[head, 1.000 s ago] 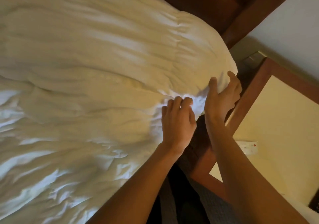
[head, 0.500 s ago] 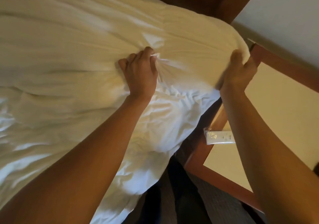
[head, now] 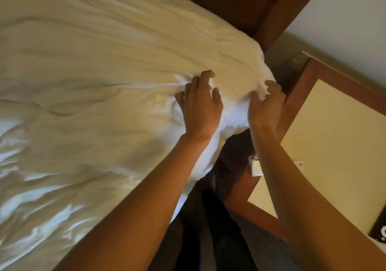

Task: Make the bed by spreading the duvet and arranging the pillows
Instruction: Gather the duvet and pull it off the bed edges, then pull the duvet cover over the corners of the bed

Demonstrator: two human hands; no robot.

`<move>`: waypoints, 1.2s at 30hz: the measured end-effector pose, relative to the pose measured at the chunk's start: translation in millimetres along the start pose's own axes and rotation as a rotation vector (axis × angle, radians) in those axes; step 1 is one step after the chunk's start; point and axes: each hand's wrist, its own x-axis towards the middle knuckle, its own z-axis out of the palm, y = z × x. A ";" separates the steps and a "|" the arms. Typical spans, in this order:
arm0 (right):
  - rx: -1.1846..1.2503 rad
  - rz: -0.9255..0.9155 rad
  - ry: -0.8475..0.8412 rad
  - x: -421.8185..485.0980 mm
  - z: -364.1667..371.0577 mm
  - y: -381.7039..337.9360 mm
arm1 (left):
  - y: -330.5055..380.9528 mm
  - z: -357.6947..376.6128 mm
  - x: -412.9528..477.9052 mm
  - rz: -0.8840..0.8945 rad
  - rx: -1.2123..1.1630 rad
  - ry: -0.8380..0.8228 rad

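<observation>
Reaching up from six o'clock come both bare forearms, with dark trousers point(head: 208, 229) showing between them at the bottom. The left hand point(head: 200, 110) sits just past centre toward one o'clock, palm down on the duvet point(head: 94, 82), fingers splayed and a little bent, cloth wrinkling at the fingertips. Just beside it at two o'clock, the right hand point(head: 266, 107) has its fingers curled round the duvet's corner, and a tuft of white fabric bunches between thumb and fingers. The duvet fills everything from seven round to twelve o'clock, rumpled close in and smoother farther up, its edge drooping off the bed below the hands. Over at three o'clock is a nightstand point(head: 300, 95) with a wooden rim and a cream top. A small clear-wrapped packet point(head: 255, 168) lies at its inner edge, partly behind the right forearm. Up at twelve to one o'clock stands the dark wooden headboard point(head: 229, 3), and beyond it at two, a pale wall point(head: 344, 15).
</observation>
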 end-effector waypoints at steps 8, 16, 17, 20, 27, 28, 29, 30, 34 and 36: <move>0.089 -0.249 -0.149 -89.9 28.7 -38.9 | -50.2 -72.9 -31.3 -0.095 0.106 0.046; 0.062 -0.467 -0.500 -210.2 29.7 -111.8 | -104.9 -216.6 -85.9 -0.339 0.127 0.076; 0.039 -0.494 -0.558 -230.0 30.3 -122.6 | -111.4 -238.6 -96.5 -0.367 0.123 0.090; -0.048 -0.576 -0.711 -285.3 28.1 -145.5 | -127.6 -292.0 -135.5 -0.454 0.132 0.140; -0.178 -0.738 -1.002 -432.6 17.7 -162.8 | -160.4 -404.1 -260.3 -0.659 0.116 0.290; -0.201 -0.759 -1.041 -452.5 16.7 -159.7 | -164.6 -414.0 -281.6 -0.688 0.111 0.324; -0.220 -0.785 -1.086 -472.2 16.7 -158.5 | -168.2 -424.2 -301.1 -0.723 0.107 0.354; -0.244 -0.802 -1.130 -491.5 17.1 -155.9 | -171.6 -434.9 -320.3 -0.768 0.098 0.368; -0.309 -0.950 -1.320 -558.9 14.5 -132.5 | -180.2 -459.9 -401.6 -0.992 0.007 0.445; -0.366 -0.915 -1.425 -589.3 16.7 -119.2 | -181.2 -469.5 -440.2 -1.102 -0.047 0.501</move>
